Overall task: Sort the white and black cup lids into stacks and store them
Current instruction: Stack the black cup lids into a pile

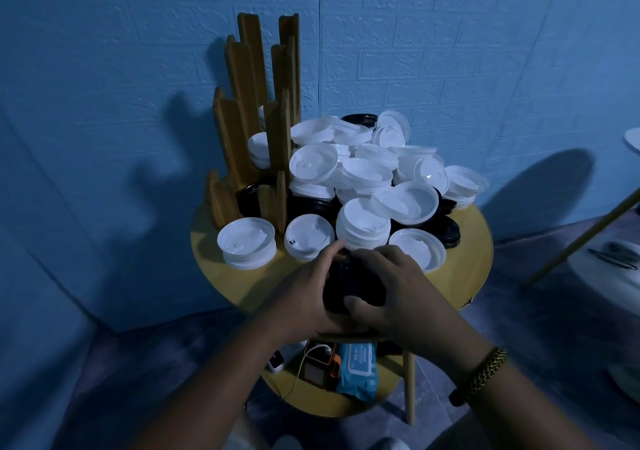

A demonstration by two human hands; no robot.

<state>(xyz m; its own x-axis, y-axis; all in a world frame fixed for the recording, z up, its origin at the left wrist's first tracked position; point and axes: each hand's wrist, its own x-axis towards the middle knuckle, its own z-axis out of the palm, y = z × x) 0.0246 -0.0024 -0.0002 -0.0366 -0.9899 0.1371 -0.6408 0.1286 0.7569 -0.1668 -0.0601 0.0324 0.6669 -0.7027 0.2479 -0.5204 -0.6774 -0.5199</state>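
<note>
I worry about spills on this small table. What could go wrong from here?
1. The left hand and right hand grip black lids at the near edge of the table. A slip could drop them off it.
2. The white lids lie in a loose, tilted heap just behind the hands. A bump while reaching might send some sliding over the rim.

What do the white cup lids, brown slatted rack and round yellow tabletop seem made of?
White cup lids: thin moulded plastic, faintly glossy, translucent rims. Brown slatted rack: probably matt wood, flat-cut boards. Round yellow tabletop: possibly laminated wood; smooth, even colour.
</note>
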